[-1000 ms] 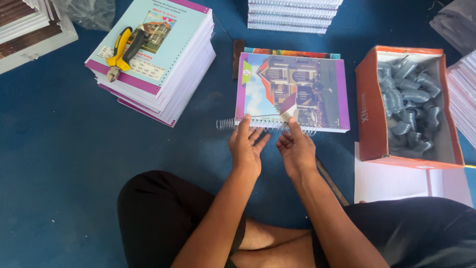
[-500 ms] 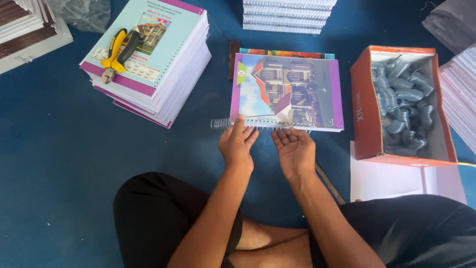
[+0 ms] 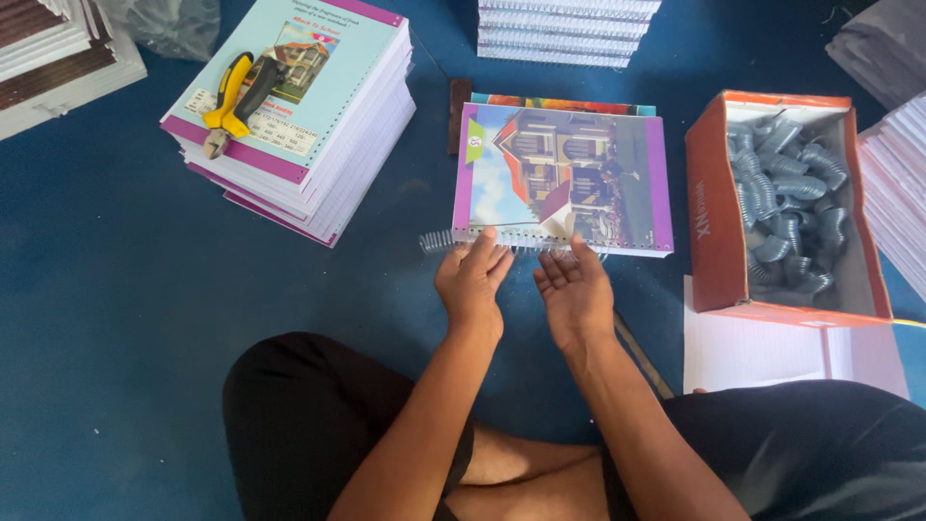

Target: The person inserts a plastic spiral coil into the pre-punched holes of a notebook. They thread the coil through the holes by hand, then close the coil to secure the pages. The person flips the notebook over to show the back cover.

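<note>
Currently wire spiral [image 3: 502, 242] sitting along near edge of booklet [image 3: 562, 179] on blue floor [image 3: 116, 318], left end sticking out past corner, so threading looking partly done. Left hand [image 3: 471, 283] spread, fingertips resting on spiral. Right hand [image 3: 576, 294] open, palm up, holding nothing. Box of spare spirals [image 3: 786, 207] and stack of unbound booklets [image 3: 299, 116] with pliers [image 3: 234, 99] on top waiting.

The booklet [image 3: 564, 174] had a glossy printed paper cover, and a silvery wire spiral [image 3: 453, 241] ran through its near edge. The floor [image 3: 96, 318] was a matt blue, slightly scuffed surface. The box [image 3: 719, 222] looked like orange cardboard, holding grey metallic coils [image 3: 786, 207]. The pliers [image 3: 231, 101] had smooth yellow and black plastic grips.
</note>
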